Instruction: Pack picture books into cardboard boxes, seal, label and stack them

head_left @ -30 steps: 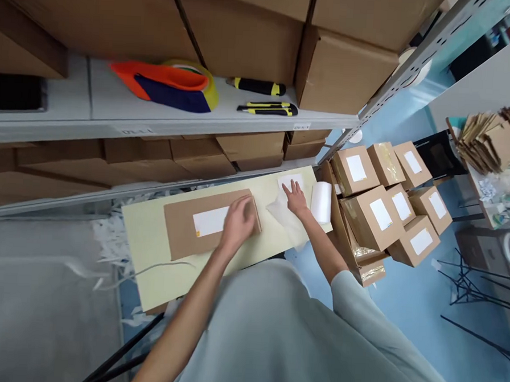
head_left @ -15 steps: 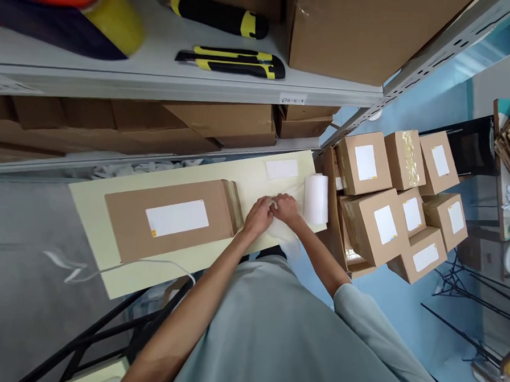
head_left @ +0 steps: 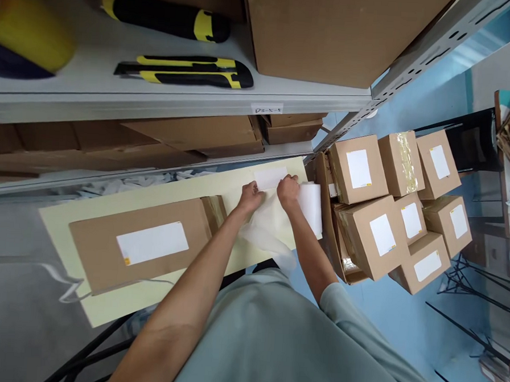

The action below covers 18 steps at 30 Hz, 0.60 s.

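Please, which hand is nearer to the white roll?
Right. The right hand is close at the left side of the roll; the left hand is farther left, between roll and long box.

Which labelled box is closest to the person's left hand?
The long box on the pale tabletop, just left of the left hand; the other labelled boxes are piled right of the tabletop.

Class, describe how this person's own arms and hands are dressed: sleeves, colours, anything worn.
The left hand and right hand are bare, with no gloves, watch or bracelet to be seen. The right sleeve is plain, pale grey-green and loose, ending near the elbow; it matches the top. No left cuff shows.
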Each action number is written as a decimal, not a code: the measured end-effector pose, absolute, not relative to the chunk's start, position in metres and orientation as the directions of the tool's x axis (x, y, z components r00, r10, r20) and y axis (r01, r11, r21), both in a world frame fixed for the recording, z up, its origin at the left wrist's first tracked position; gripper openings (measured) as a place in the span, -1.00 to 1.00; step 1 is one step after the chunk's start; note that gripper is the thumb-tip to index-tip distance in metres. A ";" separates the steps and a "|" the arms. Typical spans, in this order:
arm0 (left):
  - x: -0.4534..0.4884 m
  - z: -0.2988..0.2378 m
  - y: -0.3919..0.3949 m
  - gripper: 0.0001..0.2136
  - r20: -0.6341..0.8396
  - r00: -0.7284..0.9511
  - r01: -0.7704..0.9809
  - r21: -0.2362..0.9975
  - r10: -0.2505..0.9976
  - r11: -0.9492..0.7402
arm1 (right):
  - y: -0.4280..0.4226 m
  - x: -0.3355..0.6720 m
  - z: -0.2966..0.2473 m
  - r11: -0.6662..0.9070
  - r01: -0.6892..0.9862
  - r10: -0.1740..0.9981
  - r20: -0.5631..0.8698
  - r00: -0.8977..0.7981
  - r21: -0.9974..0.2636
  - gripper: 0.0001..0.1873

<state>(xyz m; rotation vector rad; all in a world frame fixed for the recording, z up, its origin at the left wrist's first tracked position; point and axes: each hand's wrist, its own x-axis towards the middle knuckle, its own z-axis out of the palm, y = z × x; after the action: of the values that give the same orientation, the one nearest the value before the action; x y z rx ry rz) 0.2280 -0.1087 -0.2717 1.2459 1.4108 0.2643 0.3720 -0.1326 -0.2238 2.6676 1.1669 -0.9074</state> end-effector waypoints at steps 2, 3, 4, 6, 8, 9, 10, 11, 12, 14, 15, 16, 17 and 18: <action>0.228 -0.272 -0.110 -0.79 -0.586 0.243 0.502 0.758 0.773 0.416 | -0.134 0.371 -0.220 -0.709 0.688 0.640 -0.550 0.537 -0.153 -0.63; 0.228 -0.272 -0.111 -0.78 -0.586 0.241 0.499 0.759 0.774 0.419 | -0.135 0.371 -0.217 -0.710 0.687 0.642 -0.544 0.541 -0.155 -0.64; 0.228 -0.271 -0.111 -0.79 -0.585 0.238 0.499 0.759 0.776 0.419 | -0.135 0.370 -0.214 -0.711 0.686 0.646 -0.530 0.549 -0.157 -0.63; 0.229 -0.268 -0.112 -0.80 -0.579 0.217 0.506 0.755 0.786 0.416 | -0.135 0.368 -0.205 -0.708 0.688 0.660 -0.498 0.563 -0.161 -0.62; 0.230 -0.263 -0.111 -0.81 -0.559 0.165 0.521 0.749 0.812 0.410 | -0.138 0.362 -0.195 -0.688 0.704 0.686 -0.472 0.554 -0.175 -0.62; 0.231 -0.259 -0.109 -0.79 -0.543 0.128 0.528 0.746 0.830 0.406 | -0.140 0.358 -0.190 -0.668 0.720 0.707 -0.462 0.535 -0.189 -0.62; 0.231 -0.256 -0.107 -0.76 -0.522 0.091 0.531 0.746 0.848 0.402 | -0.143 0.353 -0.185 -0.637 0.741 0.736 -0.452 0.504 -0.211 -0.62; 0.230 -0.252 -0.104 -0.71 -0.501 0.058 0.530 0.748 0.863 0.398 | -0.147 0.347 -0.180 -0.591 0.768 0.774 -0.440 0.456 -0.244 -0.62; 0.228 -0.248 -0.101 -0.68 -0.481 0.030 0.531 0.751 0.876 0.393 | -0.151 0.341 -0.177 -0.532 0.796 0.816 -0.425 0.392 -0.288 -0.63; 0.221 -0.243 -0.093 -0.67 -0.452 -0.025 0.545 0.742 0.892 0.392 | -0.158 0.330 -0.173 -0.405 0.829 0.885 -0.391 0.251 -0.386 -0.65; 0.215 -0.241 -0.089 -0.70 -0.445 -0.061 0.559 0.727 0.894 0.400 | -0.160 0.327 -0.174 -0.357 0.830 0.907 -0.372 0.198 -0.428 -0.65; 0.209 -0.241 -0.085 -0.74 -0.440 -0.104 0.574 0.706 0.892 0.415 | -0.160 0.324 -0.175 -0.325 0.827 0.920 -0.356 0.164 -0.459 -0.63; 0.202 -0.241 -0.081 -0.77 -0.437 -0.148 0.587 0.683 0.887 0.434 | -0.159 0.323 -0.179 -0.313 0.823 0.925 -0.347 0.152 -0.474 -0.60; 0.195 -0.242 -0.078 -0.79 -0.436 -0.187 0.595 0.663 0.881 0.454 | -0.156 0.323 -0.184 -0.312 0.824 0.925 -0.349 0.150 -0.473 -0.56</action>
<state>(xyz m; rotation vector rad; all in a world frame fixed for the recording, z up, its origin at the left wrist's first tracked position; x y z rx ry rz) 0.1954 -0.0782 -0.2423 1.2410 1.8924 0.4438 0.3232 -0.1556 -0.1838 2.5047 1.9285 -0.9886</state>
